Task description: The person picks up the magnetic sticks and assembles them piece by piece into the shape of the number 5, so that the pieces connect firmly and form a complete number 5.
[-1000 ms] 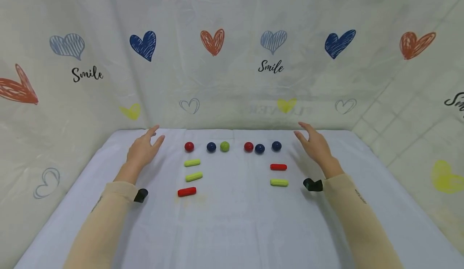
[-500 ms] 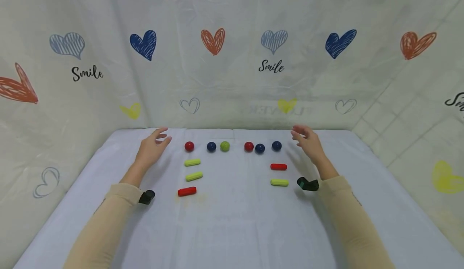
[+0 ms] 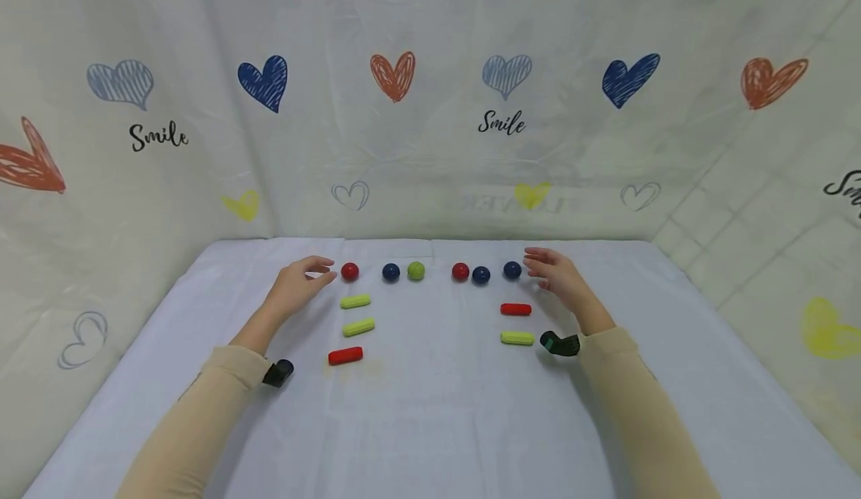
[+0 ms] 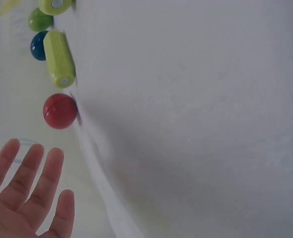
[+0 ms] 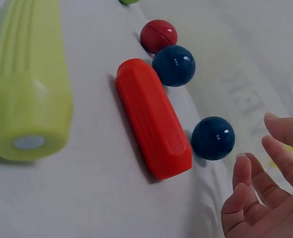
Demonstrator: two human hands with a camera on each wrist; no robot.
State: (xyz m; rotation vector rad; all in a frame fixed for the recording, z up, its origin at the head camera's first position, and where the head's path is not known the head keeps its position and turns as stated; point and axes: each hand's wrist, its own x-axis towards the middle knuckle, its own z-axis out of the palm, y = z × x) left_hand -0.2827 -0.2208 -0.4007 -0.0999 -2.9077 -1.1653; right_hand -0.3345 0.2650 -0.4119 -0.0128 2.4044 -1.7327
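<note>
My left hand (image 3: 297, 287) reaches in beside a red ball (image 3: 350, 272) at the left end of a row, its fingers spread and holding nothing. In the left wrist view the fingers (image 4: 51, 171) lie just short of that ball. On the other side, my right hand (image 3: 557, 278) is nearest to a dark blue ball (image 3: 512, 270), with relaxed, slightly bent fingers and nothing in them. The right wrist view shows a small gap between this blue ball (image 5: 213, 138) and the fingertips. A red ridged stick (image 3: 516, 309) lies just in front of it.
Between the hands sit another blue ball (image 3: 391, 273), a green ball (image 3: 416, 270), a second red ball (image 3: 460, 272) and a third blue ball (image 3: 480, 275). Yellow-green sticks (image 3: 359, 327) and a red stick (image 3: 346, 355) lie nearer on the white cloth (image 3: 417, 439). A printed curtain (image 3: 430, 148) hangs behind.
Both hands have moved inward and lower: the left one rightward to the red ball, the right one leftward to the blue ball. The balls and sticks stay in place.
</note>
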